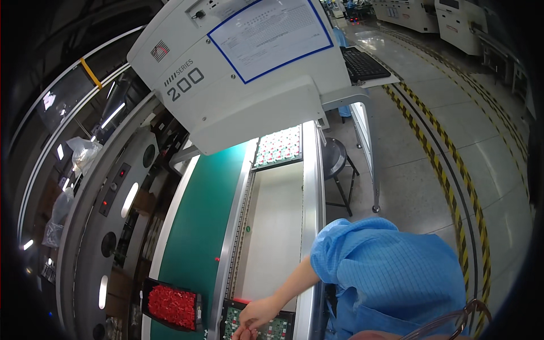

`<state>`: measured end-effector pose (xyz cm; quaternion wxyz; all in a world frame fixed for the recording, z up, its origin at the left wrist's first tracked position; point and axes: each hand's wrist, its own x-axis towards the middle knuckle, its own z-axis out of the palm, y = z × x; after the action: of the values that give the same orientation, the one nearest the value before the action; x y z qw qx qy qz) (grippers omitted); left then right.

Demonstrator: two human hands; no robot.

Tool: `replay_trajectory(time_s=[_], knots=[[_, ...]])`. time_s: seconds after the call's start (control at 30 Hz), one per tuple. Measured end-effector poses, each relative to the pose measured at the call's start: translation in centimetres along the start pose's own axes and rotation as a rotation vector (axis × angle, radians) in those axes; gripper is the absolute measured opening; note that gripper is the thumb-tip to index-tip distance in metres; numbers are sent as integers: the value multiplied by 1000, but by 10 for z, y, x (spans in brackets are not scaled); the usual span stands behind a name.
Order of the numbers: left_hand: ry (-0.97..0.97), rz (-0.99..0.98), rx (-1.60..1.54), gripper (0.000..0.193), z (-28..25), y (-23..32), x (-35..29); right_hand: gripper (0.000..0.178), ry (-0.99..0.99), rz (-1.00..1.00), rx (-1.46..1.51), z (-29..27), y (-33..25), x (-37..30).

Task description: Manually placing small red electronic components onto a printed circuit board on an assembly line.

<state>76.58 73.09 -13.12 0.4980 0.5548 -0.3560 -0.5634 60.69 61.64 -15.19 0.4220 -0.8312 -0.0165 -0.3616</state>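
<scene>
My right hand (260, 312), with its blue sleeve (385, 266) pushed up to the elbow, reaches over a circuit board (277, 327) in a dark frame on the conveyor. Its fingers are curled together low over the board; whatever they pinch is too small to make out. Pinkish fingertips meet it at the lower edge, probably of my left hand (245, 334), which is mostly cut off. White and green parts dot the board. Left of it, a black bin (198, 311) full of small red parts (171, 306) rests on the green belt (198, 226).
Metal rails (314, 198) flank the conveyor, which leads under a white machine (243, 107). Another framed board (278, 146) with red and white parts lies at its mouth. A dark stool (334, 156) and a keyboard (362, 64) are beyond. One red part (217, 259) lies on the belt.
</scene>
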Motion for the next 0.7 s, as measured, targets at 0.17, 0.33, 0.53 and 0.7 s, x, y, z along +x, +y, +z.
replay_trajectory(time_s=[0.17,0.33,0.53,0.7], knots=[[32,72,24,33,11,13,-8,16,-63,108,69,-3,-10,4],[26,135,47,33,17,20,-14,15,-27,222,143,-5,-24,7],[118,66,82,30,-15,3,-1,14,34,247,190,-1,-25,2],[-51,708,950,30,-33,-2,1,13,23,220,167,-2,-24,3]])
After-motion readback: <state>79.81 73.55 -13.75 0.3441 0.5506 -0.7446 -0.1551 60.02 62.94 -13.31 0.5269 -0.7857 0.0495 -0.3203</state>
